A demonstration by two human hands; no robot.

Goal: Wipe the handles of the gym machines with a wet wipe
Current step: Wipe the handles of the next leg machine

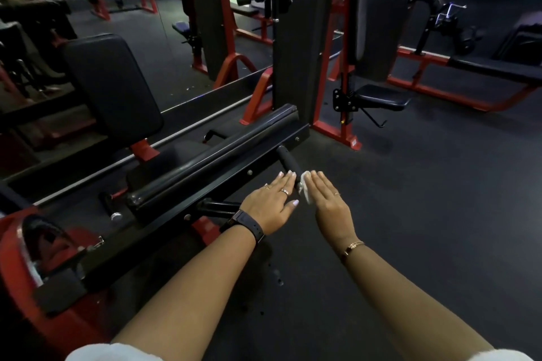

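Note:
A short black padded handle (289, 162) sticks out from the black frame bar (234, 182) of a red-and-black gym machine. Both my hands lie flat, fingers straight, side by side over the handle's near end. My left hand (274, 202) is just left of the handle, its fingertips at its side. My right hand (328, 202) is just right of it. A white wet wipe (305, 190) shows between the two hands, under the edge of my right palm and against the handle's end, which the hands hide.
A long black roller pad (211, 158) runs along the frame above the handle. The machine's back pad (113, 88) stands to the left. A second short handle (214, 206) is below my left wrist. Other red machines and a seat (381, 97) stand beyond, on dark rubber floor (425, 199).

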